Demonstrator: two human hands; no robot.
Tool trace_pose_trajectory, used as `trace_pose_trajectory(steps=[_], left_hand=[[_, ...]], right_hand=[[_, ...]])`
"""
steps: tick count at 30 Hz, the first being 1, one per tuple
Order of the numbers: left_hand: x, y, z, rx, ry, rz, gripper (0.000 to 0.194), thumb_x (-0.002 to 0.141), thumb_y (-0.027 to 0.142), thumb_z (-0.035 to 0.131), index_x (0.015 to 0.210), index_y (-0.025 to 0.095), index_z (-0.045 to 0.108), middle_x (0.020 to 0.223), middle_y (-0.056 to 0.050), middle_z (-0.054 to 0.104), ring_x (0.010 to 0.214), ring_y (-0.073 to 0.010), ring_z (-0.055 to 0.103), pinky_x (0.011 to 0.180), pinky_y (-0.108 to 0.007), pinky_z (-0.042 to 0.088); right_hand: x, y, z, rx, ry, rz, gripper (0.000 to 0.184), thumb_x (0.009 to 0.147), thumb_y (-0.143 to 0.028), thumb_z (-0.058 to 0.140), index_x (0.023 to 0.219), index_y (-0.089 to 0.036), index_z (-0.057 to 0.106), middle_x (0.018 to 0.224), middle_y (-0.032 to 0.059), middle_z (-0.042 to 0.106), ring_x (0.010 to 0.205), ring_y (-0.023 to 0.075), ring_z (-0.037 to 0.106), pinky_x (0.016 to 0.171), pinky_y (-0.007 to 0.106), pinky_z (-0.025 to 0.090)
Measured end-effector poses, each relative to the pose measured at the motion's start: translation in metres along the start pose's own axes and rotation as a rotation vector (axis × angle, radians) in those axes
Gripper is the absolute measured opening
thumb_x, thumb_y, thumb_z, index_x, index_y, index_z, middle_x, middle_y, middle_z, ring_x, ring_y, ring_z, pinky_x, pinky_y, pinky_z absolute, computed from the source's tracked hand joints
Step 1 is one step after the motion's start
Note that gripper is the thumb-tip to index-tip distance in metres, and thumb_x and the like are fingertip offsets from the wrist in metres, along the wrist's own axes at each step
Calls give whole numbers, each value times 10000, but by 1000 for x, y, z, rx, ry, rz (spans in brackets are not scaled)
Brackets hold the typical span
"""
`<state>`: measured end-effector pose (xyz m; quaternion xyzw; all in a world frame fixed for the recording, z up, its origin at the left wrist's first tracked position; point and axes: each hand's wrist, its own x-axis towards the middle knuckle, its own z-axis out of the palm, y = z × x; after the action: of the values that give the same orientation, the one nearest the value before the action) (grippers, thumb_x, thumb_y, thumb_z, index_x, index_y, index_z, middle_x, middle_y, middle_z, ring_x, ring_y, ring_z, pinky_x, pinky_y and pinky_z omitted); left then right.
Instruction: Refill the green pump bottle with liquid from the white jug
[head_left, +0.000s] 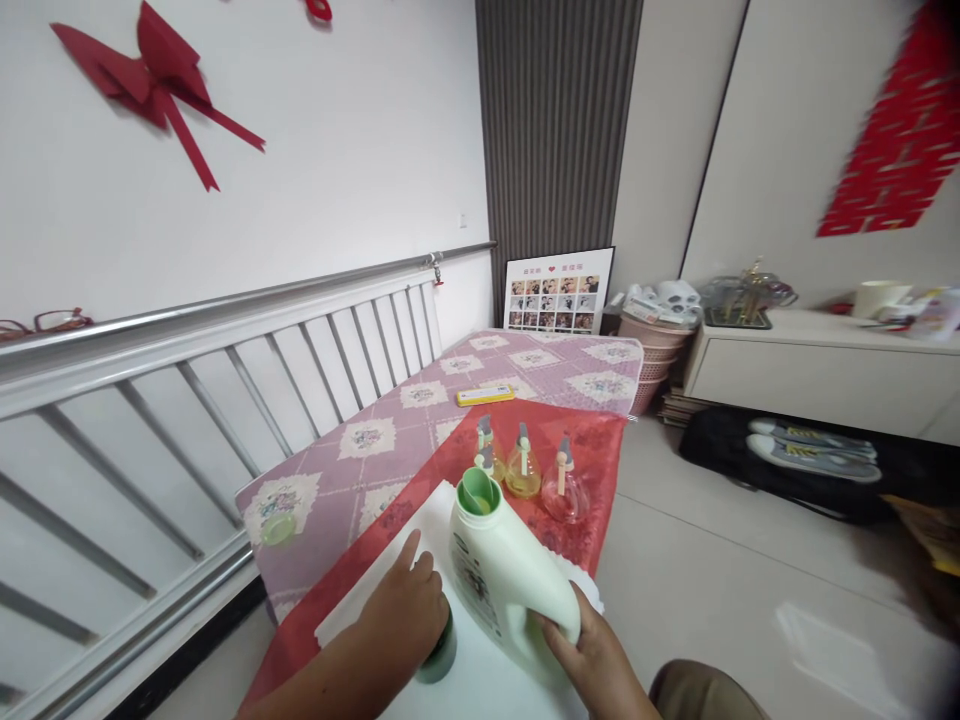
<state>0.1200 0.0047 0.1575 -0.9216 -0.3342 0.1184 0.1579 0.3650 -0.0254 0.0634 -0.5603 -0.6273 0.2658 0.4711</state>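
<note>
My right hand (589, 655) is wrapped round the handle end of a large pale green detergent jug (517, 585). The jug leans towards the far left, its green pouring spout (478, 492) uncovered. My left hand (409, 600) lies left of the jug, index finger stretched out and the other fingers curled. Those fingers appear to hold a dark green cup (441, 650) partly hidden beneath them; the thumb is out of sight. A translucent light green cap (279, 530) lies on the table at the left. Behind the spout stand several glass bottles (523, 472) with grey tops, some holding yellow liquid.
A white sheet (405, 560) and a red cloth (600, 470) lie over the pink patterned tablecloth (420, 440). A yellow-edged case (486, 396) lies farther back. A railing (300, 360) borders the left side. Shoes (814, 450) rest on a black bag on the floor at right.
</note>
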Motion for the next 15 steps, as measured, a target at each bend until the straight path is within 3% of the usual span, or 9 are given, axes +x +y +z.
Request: trace_pose_trajectory(steps=[4, 6, 8, 11, 15], left_hand=[[-16, -11, -17, -99, 56, -102, 272, 925, 176, 494, 1121, 218, 678, 1199, -125, 728, 1153, -305, 652, 1055, -601, 456], [-34, -20, -23, -166, 146, -195, 399, 891, 198, 556, 1281, 282, 572, 1377, -113, 630, 1269, -326, 584, 1063, -619, 452], [-56, -26, -18, -257, 301, -339, 498, 854, 227, 611, 1333, 317, 509, 1416, -79, 597, 1315, -308, 542, 1100, -583, 439], [-84, -18, 15, -515, 534, -647, 366, 892, 389, 566, 1243, 289, 543, 1276, -84, 654, 1211, -260, 603, 1043, -492, 502], [-93, 27, 86, -958, 690, -1029, 394, 852, 510, 566, 1131, 233, 536, 1191, -105, 659, 1173, -286, 617, 1047, -517, 501]], right_hand=[[0, 1, 0, 11, -17, 3, 273, 815, -433, 566, 926, -213, 684, 871, 59, 784, 802, 247, 737, 722, 312, 609], [0, 3, 0, 9, -14, 4, 280, 810, -429, 571, 941, -212, 690, 891, 63, 789, 824, 252, 742, 732, 314, 613], [1, 5, 1, 7, -3, 12, 286, 797, -425, 584, 950, -210, 696, 909, 69, 795, 845, 261, 747, 740, 317, 617], [2, 6, 3, 1, 1, 29, 290, 780, -425, 604, 951, -212, 699, 934, 73, 802, 865, 270, 751, 754, 318, 619], [0, 7, -3, -54, -6, 51, 413, 752, -453, 641, 1083, -206, 660, 1025, 83, 794, 940, 278, 743, 793, 320, 615]])
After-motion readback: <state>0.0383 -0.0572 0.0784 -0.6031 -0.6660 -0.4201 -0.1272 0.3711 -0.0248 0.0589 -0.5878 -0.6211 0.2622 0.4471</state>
